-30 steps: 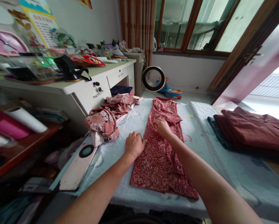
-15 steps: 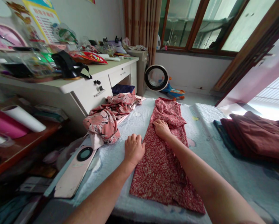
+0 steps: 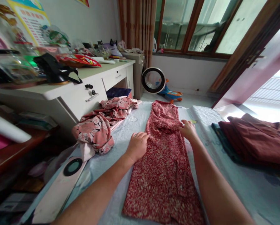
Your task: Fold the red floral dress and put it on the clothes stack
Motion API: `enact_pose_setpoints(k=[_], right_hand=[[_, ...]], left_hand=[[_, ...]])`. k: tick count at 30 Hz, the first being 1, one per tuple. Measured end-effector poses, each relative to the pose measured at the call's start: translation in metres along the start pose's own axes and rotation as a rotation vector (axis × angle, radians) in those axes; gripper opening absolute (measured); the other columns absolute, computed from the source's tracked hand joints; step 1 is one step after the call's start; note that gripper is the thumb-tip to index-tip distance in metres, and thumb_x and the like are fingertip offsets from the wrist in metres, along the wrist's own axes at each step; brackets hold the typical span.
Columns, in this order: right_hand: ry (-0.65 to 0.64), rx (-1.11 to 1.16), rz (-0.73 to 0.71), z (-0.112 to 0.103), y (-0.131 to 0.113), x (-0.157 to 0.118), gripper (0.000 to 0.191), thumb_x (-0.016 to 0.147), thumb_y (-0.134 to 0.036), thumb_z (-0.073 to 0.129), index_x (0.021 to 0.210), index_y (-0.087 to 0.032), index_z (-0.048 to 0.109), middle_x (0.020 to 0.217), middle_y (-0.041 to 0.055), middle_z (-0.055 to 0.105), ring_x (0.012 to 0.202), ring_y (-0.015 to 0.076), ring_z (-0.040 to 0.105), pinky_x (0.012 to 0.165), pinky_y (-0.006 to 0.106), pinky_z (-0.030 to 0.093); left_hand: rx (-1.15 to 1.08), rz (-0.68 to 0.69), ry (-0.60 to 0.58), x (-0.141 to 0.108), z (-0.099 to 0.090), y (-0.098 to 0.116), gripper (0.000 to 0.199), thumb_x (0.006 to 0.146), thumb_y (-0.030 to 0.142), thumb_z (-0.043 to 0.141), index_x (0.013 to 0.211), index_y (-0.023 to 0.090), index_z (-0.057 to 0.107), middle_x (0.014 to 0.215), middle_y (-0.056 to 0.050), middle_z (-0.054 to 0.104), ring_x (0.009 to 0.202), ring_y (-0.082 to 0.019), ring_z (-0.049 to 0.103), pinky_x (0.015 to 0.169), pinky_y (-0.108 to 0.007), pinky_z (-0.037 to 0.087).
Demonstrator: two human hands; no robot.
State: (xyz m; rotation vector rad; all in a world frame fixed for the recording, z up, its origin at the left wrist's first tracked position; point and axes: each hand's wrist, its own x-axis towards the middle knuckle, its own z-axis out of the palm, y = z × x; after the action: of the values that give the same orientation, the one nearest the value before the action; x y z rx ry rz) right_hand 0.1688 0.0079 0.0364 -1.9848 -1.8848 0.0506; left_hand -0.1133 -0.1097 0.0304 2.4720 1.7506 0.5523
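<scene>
Lying limp: red speckled garment (image 3: 158,168) (soft, probably light), best held by both side edges; left hand (image 3: 138,146) and right hand (image 3: 189,130) curl there, whether gripping, cannot tell.

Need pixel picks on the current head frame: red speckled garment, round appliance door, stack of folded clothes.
Red speckled garment (image 3: 158,162): head view, middle of its flat lower part.
Round appliance door (image 3: 153,80): head view, clear center.
Stack of folded clothes (image 3: 259,136): head view, brownish-red top piece.

Home room | curtain (image 3: 137,28) | washing machine (image 3: 138,73) | cluttered desk (image 3: 88,78)
</scene>
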Motion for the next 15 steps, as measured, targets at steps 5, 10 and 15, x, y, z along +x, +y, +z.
enact_pose_setpoints(k=[5,10,15], right_hand=[[-0.152,-0.084,0.055,0.014,0.024,0.002,0.05,0.07,-0.025,0.058,0.119,-0.016,0.065,0.119,0.0161,0.062,0.111,0.0337,0.055,0.091,0.041,0.042],[-0.037,0.021,0.004,0.028,0.021,0.003,0.04,0.07,-0.021,0.053,0.107,-0.019,0.069,0.109,0.0119,0.066,0.104,0.0286,0.057,0.092,0.039,0.041],[0.103,0.293,-0.062,0.028,0.011,0.004,0.029,0.069,-0.019,0.045,0.089,-0.02,0.066,0.09,0.0073,0.067,0.088,0.0225,0.057,0.083,0.033,0.042]], left_hand=[[0.031,-0.188,-0.016,0.055,0.01,-0.009,0.032,0.093,0.012,0.042,0.112,0.022,0.066,0.106,-0.006,0.072,0.1,-0.02,0.066,0.09,-0.032,0.046],[0.002,-0.301,0.014,0.088,0.028,-0.02,0.034,0.093,0.011,0.042,0.113,0.025,0.066,0.107,-0.005,0.072,0.099,-0.02,0.065,0.087,-0.03,0.047],[-0.014,-0.196,0.071,0.088,0.047,-0.027,0.033,0.092,0.011,0.045,0.112,0.023,0.068,0.114,-0.005,0.069,0.105,-0.02,0.06,0.094,-0.031,0.045]])
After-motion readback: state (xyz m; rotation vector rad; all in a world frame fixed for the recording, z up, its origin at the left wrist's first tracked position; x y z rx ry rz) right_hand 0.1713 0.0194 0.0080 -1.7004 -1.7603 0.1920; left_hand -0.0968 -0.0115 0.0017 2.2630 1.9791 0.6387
